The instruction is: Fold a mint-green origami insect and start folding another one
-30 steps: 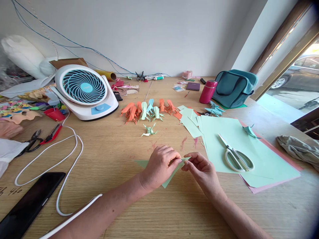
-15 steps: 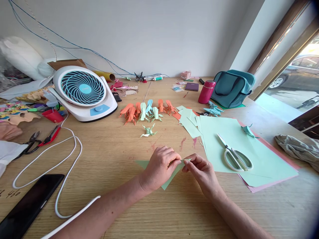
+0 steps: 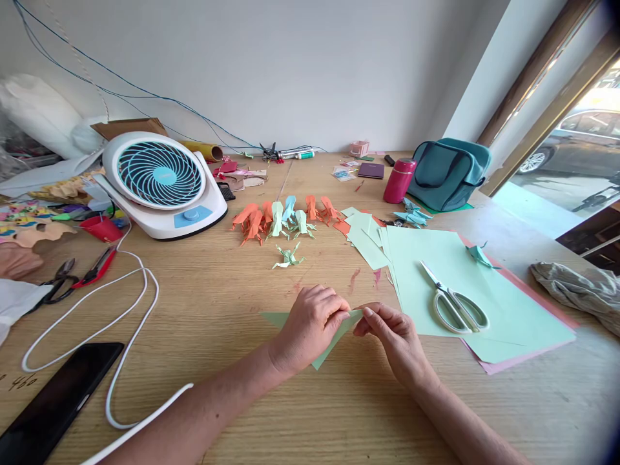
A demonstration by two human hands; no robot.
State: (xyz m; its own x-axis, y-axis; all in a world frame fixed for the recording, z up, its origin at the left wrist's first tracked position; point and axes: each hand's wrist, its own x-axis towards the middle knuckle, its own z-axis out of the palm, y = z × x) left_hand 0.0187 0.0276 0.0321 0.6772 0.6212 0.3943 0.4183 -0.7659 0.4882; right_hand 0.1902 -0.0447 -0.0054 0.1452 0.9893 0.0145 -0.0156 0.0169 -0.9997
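At lower centre of the frame, the left hand point(image 3: 310, 326) and right hand point(image 3: 390, 336) pinch a thin, pale green triangular paper point(image 3: 334, 336) flat on the wood-grain table point(image 3: 232, 290).

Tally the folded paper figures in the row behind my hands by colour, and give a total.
Orange folded paper figures: 5
Pale green folded paper figures: 2
Light blue folded paper figure: 1
Total in the row: 8
One more pale green figure lies alone in front of the row, not counted.

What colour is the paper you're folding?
Pale green. The folded paper, pinched between the left hand and right hand, shows best in the head view.
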